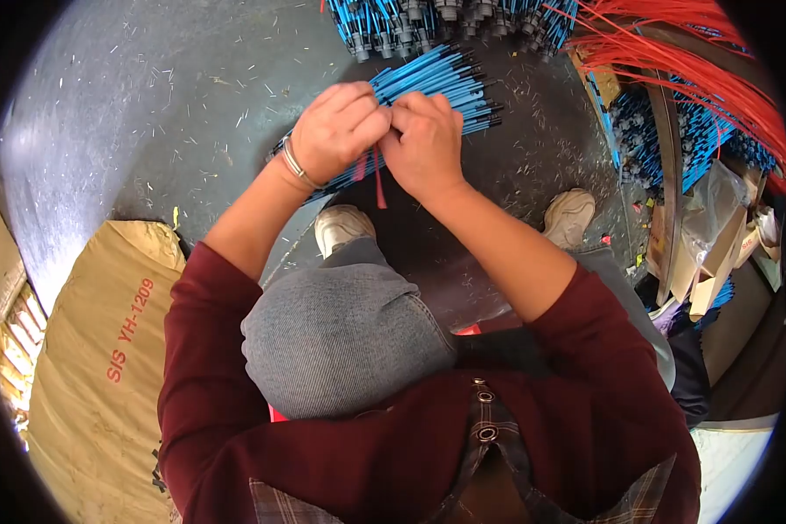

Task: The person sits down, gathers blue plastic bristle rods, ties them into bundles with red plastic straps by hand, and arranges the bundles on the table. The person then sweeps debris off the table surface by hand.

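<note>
A bundle of thin blue rods with black tips (441,83) lies slantwise on the dark floor under my hands. My left hand (336,131) is closed, its fingers pinched together above the bundle. Close against it, my right hand (424,144) is closed too, and the fingertips of both meet. Two ends of a red plastic strip (379,181) hang down below my fingers. The exact grip on the strip is hidden behind the knuckles. A bracelet sits on my left wrist.
More bundles of blue rods with grey-black ends (402,31) stand at the top. Long red strips (672,52) drape over stacked blue bundles (699,131) on the right, near an open cardboard box (716,253). A brown printed sack (105,367) lies left. White scraps litter the floor.
</note>
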The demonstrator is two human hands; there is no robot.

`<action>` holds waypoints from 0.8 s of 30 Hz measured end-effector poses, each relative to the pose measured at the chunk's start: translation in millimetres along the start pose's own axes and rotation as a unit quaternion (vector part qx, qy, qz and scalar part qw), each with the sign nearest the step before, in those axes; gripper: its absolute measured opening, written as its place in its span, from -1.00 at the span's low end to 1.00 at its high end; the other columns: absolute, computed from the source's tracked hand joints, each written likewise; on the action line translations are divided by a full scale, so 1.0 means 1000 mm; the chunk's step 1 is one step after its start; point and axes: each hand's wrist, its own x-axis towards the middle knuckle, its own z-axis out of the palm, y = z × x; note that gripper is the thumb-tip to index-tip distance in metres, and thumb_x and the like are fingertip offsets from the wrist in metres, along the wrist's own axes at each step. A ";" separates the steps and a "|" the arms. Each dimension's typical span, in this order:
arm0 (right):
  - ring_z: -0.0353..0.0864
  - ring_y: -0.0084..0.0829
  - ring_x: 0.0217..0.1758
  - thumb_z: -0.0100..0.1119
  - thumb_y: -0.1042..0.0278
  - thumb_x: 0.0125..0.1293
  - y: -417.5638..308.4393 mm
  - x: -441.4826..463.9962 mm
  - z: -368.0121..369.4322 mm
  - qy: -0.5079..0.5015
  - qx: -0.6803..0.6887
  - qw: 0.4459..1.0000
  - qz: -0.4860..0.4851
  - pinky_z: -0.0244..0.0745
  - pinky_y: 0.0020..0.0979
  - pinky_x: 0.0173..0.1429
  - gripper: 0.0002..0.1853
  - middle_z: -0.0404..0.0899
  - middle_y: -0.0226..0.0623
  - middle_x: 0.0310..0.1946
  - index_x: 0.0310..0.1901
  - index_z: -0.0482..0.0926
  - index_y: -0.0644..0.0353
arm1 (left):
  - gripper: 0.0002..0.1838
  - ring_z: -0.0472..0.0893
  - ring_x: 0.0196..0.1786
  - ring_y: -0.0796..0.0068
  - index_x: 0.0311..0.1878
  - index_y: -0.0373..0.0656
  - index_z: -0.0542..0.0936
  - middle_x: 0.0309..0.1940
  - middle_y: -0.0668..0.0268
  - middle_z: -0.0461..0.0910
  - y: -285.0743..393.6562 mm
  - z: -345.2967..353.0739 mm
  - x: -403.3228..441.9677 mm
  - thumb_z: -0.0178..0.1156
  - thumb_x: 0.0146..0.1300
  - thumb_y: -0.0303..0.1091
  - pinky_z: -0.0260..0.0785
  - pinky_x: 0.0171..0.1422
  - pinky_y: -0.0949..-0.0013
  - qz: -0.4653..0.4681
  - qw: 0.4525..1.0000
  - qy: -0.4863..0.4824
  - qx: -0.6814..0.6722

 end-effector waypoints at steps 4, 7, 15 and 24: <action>0.50 -0.18 -0.27 0.11 0.34 0.05 0.017 0.015 -0.012 -0.078 0.046 0.996 0.000 0.37 -0.18 -0.23 -0.91 0.52 -0.30 -0.39 -0.48 0.58 0.11 | -0.81 0.55 -0.38 0.32 -0.41 -0.20 0.49 -0.47 0.26 0.52 -0.010 0.011 -0.009 0.27 -0.15 -0.47 0.41 -0.33 0.37 -0.032 0.998 0.049 0.028; 0.53 -0.13 -0.25 0.07 0.33 0.11 0.019 0.019 -0.016 -0.084 0.087 0.993 0.013 0.44 -0.20 -0.21 -0.86 0.54 -0.24 -0.37 -0.35 0.61 0.09 | -0.76 0.48 -0.53 0.35 -0.55 -0.15 0.43 -0.61 0.31 0.43 0.005 0.003 0.000 0.35 -0.17 -0.41 0.33 -0.48 0.36 -0.072 0.995 0.064 0.040; 0.51 -0.17 -0.41 0.07 0.42 0.03 0.016 0.015 -0.018 -0.057 0.043 0.997 -0.013 0.43 -0.25 -0.31 -0.89 0.49 -0.25 -0.52 -0.44 0.59 0.16 | -0.70 0.42 -0.58 0.29 -0.63 -0.15 0.34 -0.68 0.29 0.38 0.002 0.003 -0.002 0.34 -0.12 -0.37 0.25 -0.53 0.34 -0.121 0.992 0.026 -0.001; 0.55 -0.28 -0.42 0.13 0.35 0.03 0.009 -0.025 -0.026 -0.254 0.152 0.943 0.151 0.45 -0.30 -0.36 -0.78 0.54 -0.19 -0.47 -0.26 0.55 0.22 | -0.81 0.51 -0.37 0.55 -0.28 -0.30 0.47 -0.42 0.30 0.55 -0.038 -0.002 -0.022 0.21 0.10 -0.41 0.36 -0.25 0.49 -0.426 0.791 -0.188 -0.397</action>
